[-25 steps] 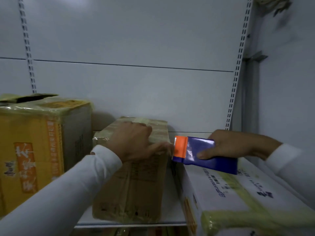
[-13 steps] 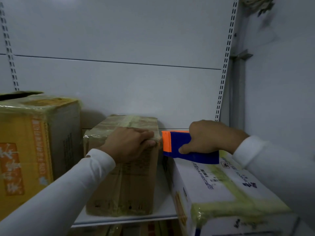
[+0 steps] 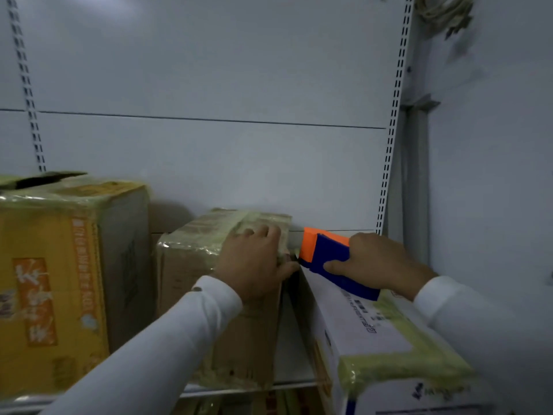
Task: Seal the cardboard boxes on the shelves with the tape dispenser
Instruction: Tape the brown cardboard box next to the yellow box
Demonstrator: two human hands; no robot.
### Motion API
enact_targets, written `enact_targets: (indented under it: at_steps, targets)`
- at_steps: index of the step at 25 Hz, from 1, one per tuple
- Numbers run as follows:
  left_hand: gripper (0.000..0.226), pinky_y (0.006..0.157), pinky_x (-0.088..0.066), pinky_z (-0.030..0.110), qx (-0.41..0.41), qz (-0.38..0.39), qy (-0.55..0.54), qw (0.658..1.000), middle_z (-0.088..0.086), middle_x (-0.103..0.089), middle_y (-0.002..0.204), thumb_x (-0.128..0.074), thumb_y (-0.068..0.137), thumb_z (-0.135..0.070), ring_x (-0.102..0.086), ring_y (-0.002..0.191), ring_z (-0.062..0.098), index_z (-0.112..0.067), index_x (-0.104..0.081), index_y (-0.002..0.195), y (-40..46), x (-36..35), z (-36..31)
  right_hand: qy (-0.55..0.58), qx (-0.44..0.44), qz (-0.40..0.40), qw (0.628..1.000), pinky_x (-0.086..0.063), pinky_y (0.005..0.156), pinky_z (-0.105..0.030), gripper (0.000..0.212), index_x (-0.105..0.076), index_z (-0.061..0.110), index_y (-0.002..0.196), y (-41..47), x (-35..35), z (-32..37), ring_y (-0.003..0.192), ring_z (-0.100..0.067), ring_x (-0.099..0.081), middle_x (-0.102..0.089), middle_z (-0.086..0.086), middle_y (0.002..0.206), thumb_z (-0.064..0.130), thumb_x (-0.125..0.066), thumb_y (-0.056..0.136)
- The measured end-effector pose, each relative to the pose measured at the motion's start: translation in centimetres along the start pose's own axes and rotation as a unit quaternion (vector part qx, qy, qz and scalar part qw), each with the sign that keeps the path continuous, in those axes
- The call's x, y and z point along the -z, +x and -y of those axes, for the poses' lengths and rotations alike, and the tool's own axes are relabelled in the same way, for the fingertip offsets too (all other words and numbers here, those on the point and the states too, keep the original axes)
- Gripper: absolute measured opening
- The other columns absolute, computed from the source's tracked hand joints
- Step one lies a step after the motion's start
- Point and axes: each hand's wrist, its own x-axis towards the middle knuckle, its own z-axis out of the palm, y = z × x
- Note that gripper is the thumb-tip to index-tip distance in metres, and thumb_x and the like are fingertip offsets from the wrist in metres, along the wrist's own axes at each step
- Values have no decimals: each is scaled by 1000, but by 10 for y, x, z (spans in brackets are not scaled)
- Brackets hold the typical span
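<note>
A brown cardboard box [image 3: 191,295] stands on the shelf in the middle, its top covered with yellowish tape. My left hand [image 3: 257,265] lies over its top right edge, fingers on the tape and thumb down the side. My right hand [image 3: 374,262] grips a blue tape dispenser [image 3: 335,268] with an orange front, its front end close to the box's right edge and my left thumb. The dispenser hovers over the far end of a white box [image 3: 365,327] taped in yellow-green.
A tall yellow box [image 3: 51,283] wrapped in tape stands at the left, with a dark open flap behind it. The white shelf edge [image 3: 251,387] runs below the boxes. A slotted upright [image 3: 392,121] and a white side wall close the right.
The dispenser has tilted, its orange front raised and pressed nearer the brown box's edge. My left hand slid a little further back along the top edge. The camera moved slightly.
</note>
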Motion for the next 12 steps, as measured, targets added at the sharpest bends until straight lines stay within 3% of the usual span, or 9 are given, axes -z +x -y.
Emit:
enact_targets:
  at_steps: [3, 6, 9, 12]
  targets:
    - [39, 72, -40, 32, -2, -32, 27, 999, -5, -63, 100, -34, 83, -54, -61, 93, 24, -26, -56, 101, -9, -7, 0, 93, 2, 26, 995, -36, 46, -23, 52, -50, 19, 66, -7, -2, -16, 48, -11, -55, -58, 4, 58, 68, -62, 79]
    - [44, 69, -45, 28, -84, -40, -32, 995, -9, -68, 101, -31, 84, -53, -64, 94, 20, -27, -63, 100, -13, 3, 23, 157, 17, 16, 987, -42, 50, -25, 50, -59, 13, 69, -13, 7, -24, 54, -17, -63, -67, -2, 64, 61, -67, 81]
    - [45, 87, -51, 30, -159, -24, -133, 978, -6, -68, 115, -39, 86, -47, -63, 106, 17, -25, -68, 113, -26, 18, 59, 209, 20, -9, 978, -41, 52, -27, 57, -64, -1, 74, -12, 27, -34, 56, -24, -65, -70, -14, 69, 55, -70, 81]
    - [47, 106, -37, 41, -152, 26, -186, 970, -11, -56, 134, -43, 89, -46, -49, 126, 10, -27, -57, 131, -45, 23, 101, 265, 18, -10, 964, -46, 56, -30, 56, -66, -2, 78, -11, 45, -45, 63, -30, -70, -72, -13, 70, 53, -71, 81]
